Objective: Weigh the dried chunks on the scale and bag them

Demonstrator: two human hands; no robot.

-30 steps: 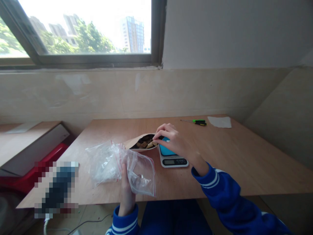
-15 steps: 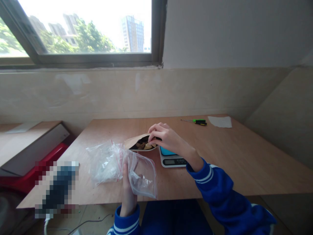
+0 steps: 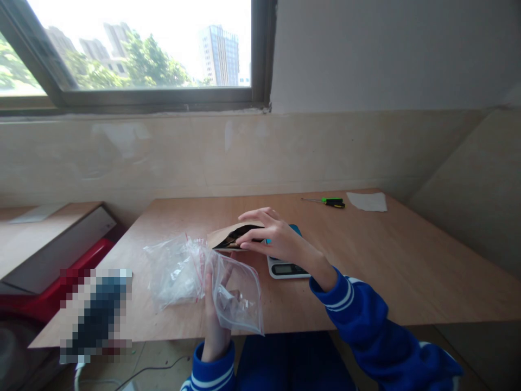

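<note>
My left hand [image 3: 216, 326] holds a clear zip-lock bag [image 3: 244, 304] near the table's front edge, its thumb showing and its other fingers seen faintly through the plastic. Just beyond, a brown paper pouch [image 3: 223, 234] lies with its dark mouth facing me. Dark brown pieces show dimly inside. My right hand [image 3: 274, 233] reaches over the mouth from the right, fingers apart: the upper ones lie above the rim, the lower tips at the opening. Whether they touch a piece is hidden. More clear plastic bags [image 3: 173, 274] lie to the left.
A white kitchen scale [image 3: 280, 275] with a blue top is partly under my right hand. At the back lie screwdrivers [image 3: 334, 202] and a white paper [image 3: 367, 201]. A blurred dark object [image 3: 97, 309] rests at the left table edge, with a cable below.
My right hand's fingers have spread and shifted slightly left over the pouch mouth, covering pieces seen before. More of the scale's blue top shows. The zip-lock bag has shifted slightly.
</note>
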